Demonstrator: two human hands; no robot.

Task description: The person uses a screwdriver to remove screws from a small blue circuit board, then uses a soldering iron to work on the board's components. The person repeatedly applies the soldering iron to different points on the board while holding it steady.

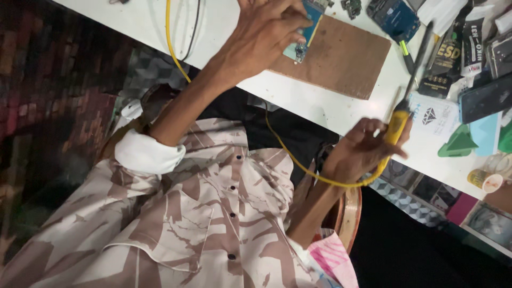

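Nearest, the right hand (362, 146) is closed around the yellow handle of a soldering iron (408, 88), whose dark shaft points up across the white table (298, 96). A yellow cable (298, 162) loops from the handle under the wrist and runs back past the patterned shirt (202, 213). Farther off, the left hand (264, 34) presses its fingers down on a small blue circuit board (305, 40), which lies on the near corner of a brown wooden board (341, 56). Beyond, more phone parts (394, 16) and dark packets (450, 58) crowd the table.
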